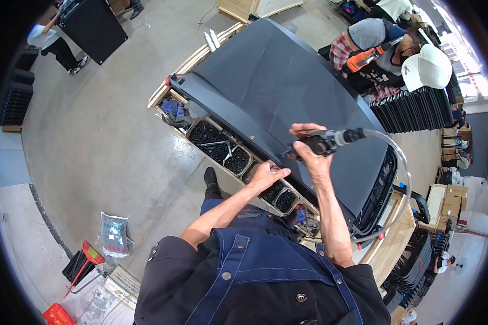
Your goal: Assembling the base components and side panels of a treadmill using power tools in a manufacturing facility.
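A large dark grey, hood-like panel [244,76] lies across a wooden workbench in front of me. At its near edge my left hand [269,176] is closed, fingertips bent down by the panel's rim; whatever they pinch is too small or hidden to name. My right hand [315,154] is wrapped round a black air tool [321,142] above the panel, and a clear hose [398,149] curves from its end to the right. Along the bench's near side runs a row of bins with small black fasteners, among them a bin [206,135] and a smaller one [237,160].
Across the panel at right, a person in a white cap [427,66] stands with an orange power tool [363,58] beside stacked black panels [412,111]. Another person [54,43] is far left by a big black panel [92,30]. A red broom [91,254] and plastic bag [115,234] lie at left.
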Motion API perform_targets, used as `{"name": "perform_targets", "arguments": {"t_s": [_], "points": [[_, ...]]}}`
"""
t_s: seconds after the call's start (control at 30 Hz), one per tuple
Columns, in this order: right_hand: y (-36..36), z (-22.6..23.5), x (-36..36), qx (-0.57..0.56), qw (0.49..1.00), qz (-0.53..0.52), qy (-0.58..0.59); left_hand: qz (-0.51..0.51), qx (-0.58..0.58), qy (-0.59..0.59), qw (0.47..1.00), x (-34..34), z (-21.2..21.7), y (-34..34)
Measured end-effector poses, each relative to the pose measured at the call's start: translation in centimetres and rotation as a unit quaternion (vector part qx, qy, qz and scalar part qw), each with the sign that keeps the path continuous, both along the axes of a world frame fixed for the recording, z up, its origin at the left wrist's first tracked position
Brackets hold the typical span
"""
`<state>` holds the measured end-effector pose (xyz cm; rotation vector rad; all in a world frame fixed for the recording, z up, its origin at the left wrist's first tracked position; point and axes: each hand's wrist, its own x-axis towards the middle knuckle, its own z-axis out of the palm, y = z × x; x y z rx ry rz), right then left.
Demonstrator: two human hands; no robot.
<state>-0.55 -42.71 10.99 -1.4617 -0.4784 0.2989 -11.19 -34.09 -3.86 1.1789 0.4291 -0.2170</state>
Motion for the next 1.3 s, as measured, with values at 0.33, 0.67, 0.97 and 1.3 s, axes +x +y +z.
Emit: {"name": "perform_targets", "arguments": {"t_s": [0.33, 0.67, 0.97, 1.3], "points": [[-2.3, -6.7, -9.2, -0.175, 0.948, -0.260, 0.053, 0.024, 0.435, 0.108, 0.893, -6.3, -11.1, 13.7], [6.5, -28.0, -9.1, -0.482, 0.872, 0.033, 0.075, -0.260, 0.621, -0.108, 0.731, 1.0, -21.1, 23.1], [7.3, -32.8, -7.1, -0.505, 0.829, 0.062, -0.231, -0.156, 0.449, -0.079, 0.876, -1.2, -8.1, 23.5], [5.1, -31.6, -8.9, -0.284, 0.913, -0.085, 0.280, -0.086, 0.001, 0.096, 0.992, -7.4, -4.1, 18.2]]}}
